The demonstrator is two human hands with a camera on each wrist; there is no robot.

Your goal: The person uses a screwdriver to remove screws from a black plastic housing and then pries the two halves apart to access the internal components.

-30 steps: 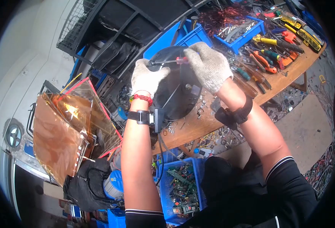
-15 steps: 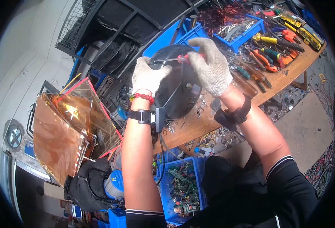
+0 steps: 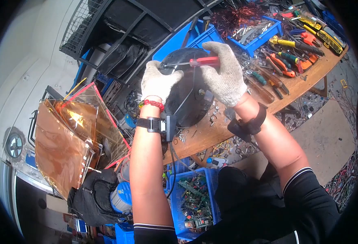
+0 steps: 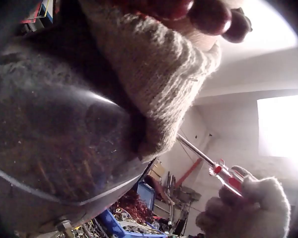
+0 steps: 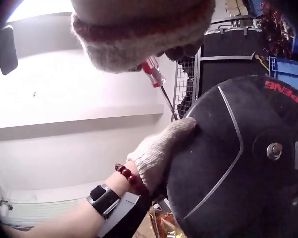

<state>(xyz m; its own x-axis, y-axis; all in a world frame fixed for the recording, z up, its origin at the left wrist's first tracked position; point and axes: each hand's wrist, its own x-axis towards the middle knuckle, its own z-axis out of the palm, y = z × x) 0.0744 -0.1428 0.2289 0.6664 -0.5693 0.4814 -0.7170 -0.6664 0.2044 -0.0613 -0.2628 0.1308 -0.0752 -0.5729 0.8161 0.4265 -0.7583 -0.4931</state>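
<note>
A black round housing (image 3: 189, 103) with a short axle (image 5: 274, 151) in its middle stands on edge on the wooden table. My gloved left hand (image 3: 156, 83) grips its upper left rim, thumb over the near face. In my gloved right hand (image 3: 226, 77) is a screwdriver (image 3: 205, 61) with a clear red handle. Its metal shaft points left to the rim, right by the left hand; the tip is hidden there. In the head view, right thumb and forefinger are spread around the handle, while the left wrist view shows other fingers curled at it.
Pliers (image 3: 280, 65) and other hand tools crowd the table's right side. Behind lie a blue tray (image 3: 264, 40) of metal pieces and a tangle of reddish wire (image 3: 237, 20). A blue basket (image 3: 175, 207) of circuit boards stands below the table edge. Small screws litter the tabletop.
The right hand's fingers have spread and its grip on the screwdriver has shifted, so more of the red handle shows. The left hand and the housing have hardly moved.
</note>
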